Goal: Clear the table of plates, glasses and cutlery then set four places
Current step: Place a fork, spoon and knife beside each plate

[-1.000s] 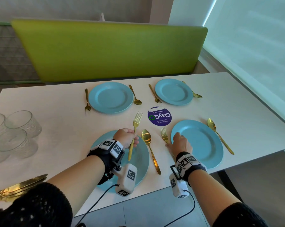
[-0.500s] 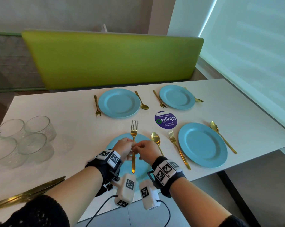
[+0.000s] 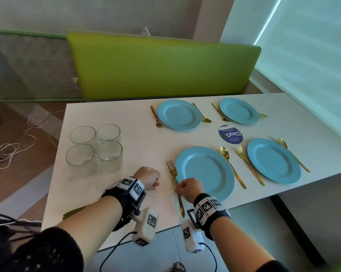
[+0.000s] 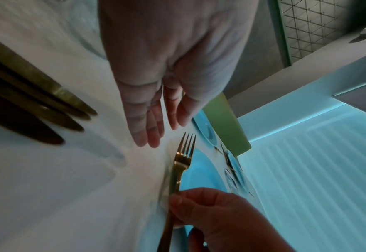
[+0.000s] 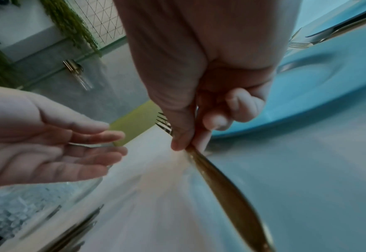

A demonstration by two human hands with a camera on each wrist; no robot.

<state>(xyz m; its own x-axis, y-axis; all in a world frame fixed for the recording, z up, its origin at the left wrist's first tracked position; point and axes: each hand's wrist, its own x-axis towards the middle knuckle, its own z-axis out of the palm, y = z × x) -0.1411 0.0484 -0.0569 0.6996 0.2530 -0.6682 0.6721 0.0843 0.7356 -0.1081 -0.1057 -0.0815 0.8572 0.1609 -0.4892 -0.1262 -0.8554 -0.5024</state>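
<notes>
Because a fork belongs left of its plate, my right hand point(image 3: 189, 188) pinches the gold fork point(image 3: 174, 179) mid-handle, tines pointing away from the grip, against the blue plate's point(image 3: 207, 171) left edge on the surface point(image 3: 138, 146); my left hand point(image 3: 147, 178) hovers beside it, fingers relaxed, holding nothing.

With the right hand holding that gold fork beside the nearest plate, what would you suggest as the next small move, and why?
Probably let go of the fork: the right hand pinches its handle, and it already lies left of the near blue plate, as at the other places. The left hand is empty, and the knives and glasses are not yet laid.
</notes>
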